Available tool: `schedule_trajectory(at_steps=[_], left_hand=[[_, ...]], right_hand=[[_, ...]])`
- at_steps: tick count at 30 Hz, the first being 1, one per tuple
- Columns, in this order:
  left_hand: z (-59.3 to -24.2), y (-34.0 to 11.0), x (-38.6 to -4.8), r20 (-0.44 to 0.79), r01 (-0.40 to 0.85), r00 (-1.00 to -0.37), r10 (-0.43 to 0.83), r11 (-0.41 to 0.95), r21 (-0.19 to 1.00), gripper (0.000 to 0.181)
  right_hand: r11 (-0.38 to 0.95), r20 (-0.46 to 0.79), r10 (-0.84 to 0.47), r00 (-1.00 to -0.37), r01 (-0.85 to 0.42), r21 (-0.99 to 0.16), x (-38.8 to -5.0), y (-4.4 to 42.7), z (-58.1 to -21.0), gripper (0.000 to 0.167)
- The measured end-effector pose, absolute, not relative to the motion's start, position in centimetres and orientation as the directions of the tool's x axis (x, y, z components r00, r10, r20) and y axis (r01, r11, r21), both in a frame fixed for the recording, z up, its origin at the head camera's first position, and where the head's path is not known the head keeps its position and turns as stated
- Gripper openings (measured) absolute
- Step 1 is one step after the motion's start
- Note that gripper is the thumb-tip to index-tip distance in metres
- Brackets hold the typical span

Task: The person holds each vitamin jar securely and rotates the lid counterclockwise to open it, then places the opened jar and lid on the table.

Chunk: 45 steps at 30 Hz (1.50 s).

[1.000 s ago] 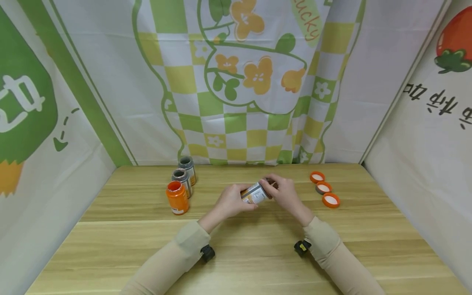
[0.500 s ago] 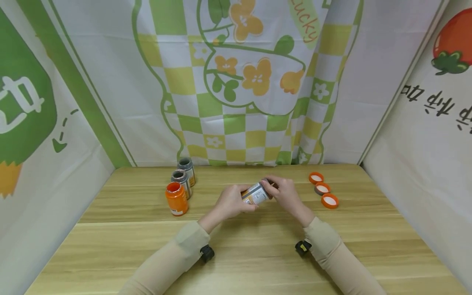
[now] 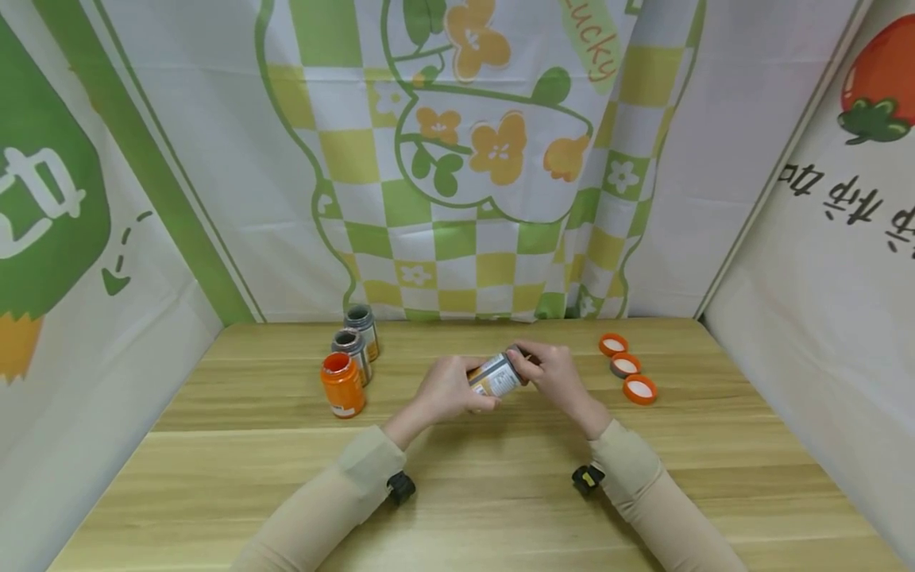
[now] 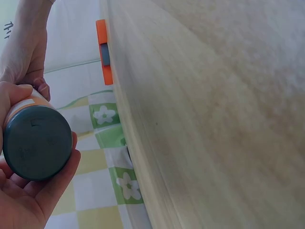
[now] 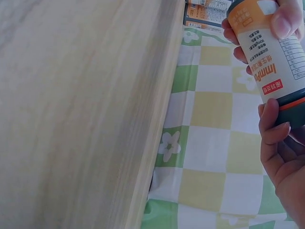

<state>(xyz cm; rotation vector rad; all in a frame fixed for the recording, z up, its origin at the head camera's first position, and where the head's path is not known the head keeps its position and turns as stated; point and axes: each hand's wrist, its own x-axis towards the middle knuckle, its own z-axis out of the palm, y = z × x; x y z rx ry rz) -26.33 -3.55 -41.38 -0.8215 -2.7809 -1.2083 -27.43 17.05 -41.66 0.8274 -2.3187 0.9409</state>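
Note:
In the head view, a supplement bottle (image 3: 496, 375) with a white and orange label is held tilted above the middle of the table. My left hand (image 3: 445, 389) grips its body, and my right hand (image 3: 556, 373) grips the dark cap end. The right wrist view shows the dark cap (image 5: 291, 112) under the right fingers, with an orange band between cap and label. From the left wrist, the round dark base of the bottle (image 4: 38, 143) faces the camera. The right palm hides part of the cap in the head view.
Three bottles without lids stand at the back left: an orange bottle (image 3: 344, 387) in front, a grey bottle (image 3: 360, 361) behind it, another grey bottle (image 3: 368, 330) farthest. To the right, an orange lid (image 3: 641, 389), a grey lid (image 3: 625, 365) and another orange lid (image 3: 612, 344) lie inside-up.

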Motion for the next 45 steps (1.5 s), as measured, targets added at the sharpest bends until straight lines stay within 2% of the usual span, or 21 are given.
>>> schedule_trajectory(at_steps=[25,28,32,38,42,45], left_hand=[[-41.1,-4.0,-26.3,0.202,0.485,-0.849,0.489,0.567,0.665,0.040],[-41.1,-3.9,-26.3,0.204,0.494,-0.844,0.496,0.570,0.656,0.037],[-40.9,-3.7,-26.1,0.202,0.498,-0.841,0.501,0.572,0.652,0.034],[-40.9,-3.3,-26.0,0.263,0.557,-0.826,0.498,0.652,0.515,0.037],[-40.9,-3.1,-25.9,0.325,0.604,-0.796,0.510,0.695,0.391,0.036],[-40.9,-3.0,-25.8,0.348,0.620,-0.783,0.516,0.692,0.370,0.034]], right_hand=[[0.569,0.664,-0.344,-0.664,-0.710,-0.415,-27.3,16.9,-42.2,0.012],[0.564,0.635,-0.317,-0.704,-0.679,-0.470,-27.2,17.0,-42.1,0.015],[0.586,0.545,-0.264,-0.796,-0.581,-0.565,-26.9,16.8,-41.5,0.024],[0.647,0.366,-0.196,-0.910,-0.400,-0.649,-26.6,16.3,-40.4,0.038],[0.690,0.299,-0.162,-0.940,-0.325,-0.647,-26.4,16.0,-40.1,0.041],[0.690,0.331,-0.159,-0.930,-0.344,-0.637,-26.6,15.9,-40.2,0.038]])
